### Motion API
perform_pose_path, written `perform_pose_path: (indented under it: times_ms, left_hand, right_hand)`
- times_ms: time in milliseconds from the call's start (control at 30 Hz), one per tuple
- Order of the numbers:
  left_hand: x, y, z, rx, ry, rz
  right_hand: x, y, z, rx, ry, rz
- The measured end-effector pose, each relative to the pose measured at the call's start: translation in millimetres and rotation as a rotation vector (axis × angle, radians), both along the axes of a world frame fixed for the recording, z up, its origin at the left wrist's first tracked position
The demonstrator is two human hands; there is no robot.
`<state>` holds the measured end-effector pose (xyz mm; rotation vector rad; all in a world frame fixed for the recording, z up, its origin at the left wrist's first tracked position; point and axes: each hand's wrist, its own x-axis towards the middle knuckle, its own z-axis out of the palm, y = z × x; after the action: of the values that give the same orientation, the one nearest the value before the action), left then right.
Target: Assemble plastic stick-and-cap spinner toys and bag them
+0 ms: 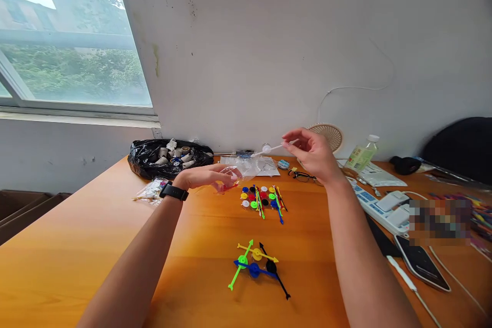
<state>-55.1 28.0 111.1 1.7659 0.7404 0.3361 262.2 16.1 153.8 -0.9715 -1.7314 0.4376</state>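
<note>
My right hand (pixel 312 156) is raised over the back of the table, its thumb and fingers pinching one end of a white arrow spinner (pixel 266 148). The spinner's far end lies over a clear plastic bag (pixel 248 166). My left hand (pixel 203 176), with a black watch at the wrist, is closed on that bag, and something red shows at its fingers. Below the hands lies a group of loose coloured discs and arrows (pixel 264 200). Closer to me are assembled spinners: a green one (pixel 242 262), a yellow one (pixel 257 254), a blue one (pixel 254 270) and a black one (pixel 271 266).
A black bag of scraps (pixel 138 156) stands at the back left, near a clear packet (pixel 151 190). Glasses (pixel 303 177), a fan (pixel 327 136) and a bottle (pixel 361 155) are at the back right. A power strip (pixel 378 210) and phone (pixel 421 262) line the right side.
</note>
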Motion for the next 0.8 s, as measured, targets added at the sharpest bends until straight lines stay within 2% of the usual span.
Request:
perform_pose_path:
  times_ms: [200, 367, 567, 733, 800]
  left_hand:
    - [11, -3, 0.3, -0.005, -0.11, -0.014]
    - [3, 5, -7.9, -0.039, -0.012, 0.076]
    - [-2, 15, -23.4, -0.054, 0.052, 0.104]
    - [1, 14, -24.3, -0.038, 0.043, 0.089]
    - [1, 14, -23.4, -0.027, 0.027, 0.091]
  right_hand:
    - [-29, -4, -5.6, -0.039, -0.23, 0.101]
    - [-40, -5, -13.1, -0.137, -0.359, 0.198]
    - [-40, 8, -31.5, -0.29, -0.357, 0.251]
    - [-36, 21, -45.2, -0.268, -0.299, 0.114]
    - [-32, 23, -47.4, -0.349, -0.24, 0.158]
